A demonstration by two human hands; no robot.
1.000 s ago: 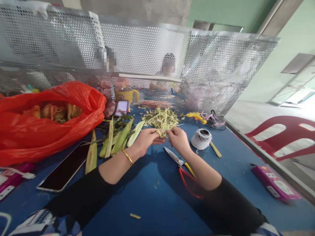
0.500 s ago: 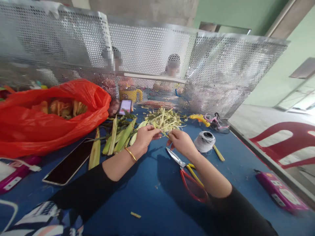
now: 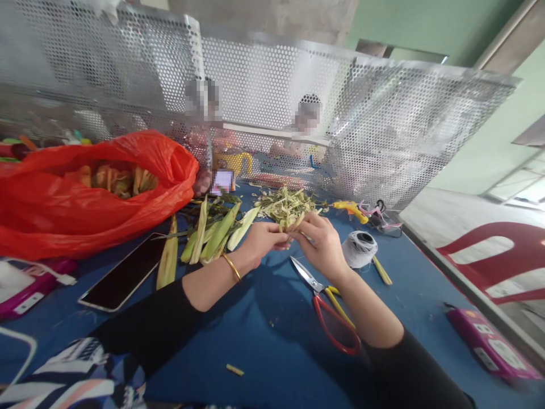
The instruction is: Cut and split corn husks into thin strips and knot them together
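Pinched between both hands is a small strip of pale green-yellow corn husk (image 3: pixel 294 224), partly covered by the fingers. My left hand (image 3: pixel 263 243), with a gold bangle on the wrist, grips its left end. The fingers of my right hand (image 3: pixel 321 243) close on the other end, very near the left fingertips. Just behind the hands lies a heap of shredded husk (image 3: pixel 284 200). Scissors (image 3: pixel 315 286) with red and yellow handles lie below my right hand, blades pointing away. Several whole husk leaves (image 3: pixel 215 238) lie left of my left hand.
A red plastic bag (image 3: pixel 128 227) of husks bulges at left, near a dark phone (image 3: pixel 125 275). White thread spool (image 3: pixel 360 250), yellow glue gun (image 3: pixel 351 210) and glasses (image 3: pixel 385 220) sit at right. Purple power strip (image 3: pixel 489 341) lies near the right edge. A perforated metal screen (image 3: pixel 264 79) stands behind.
My hands have drawn close together at the husk strip, and the right hand has turned with its fingers curled more over it. The view has shifted slightly.
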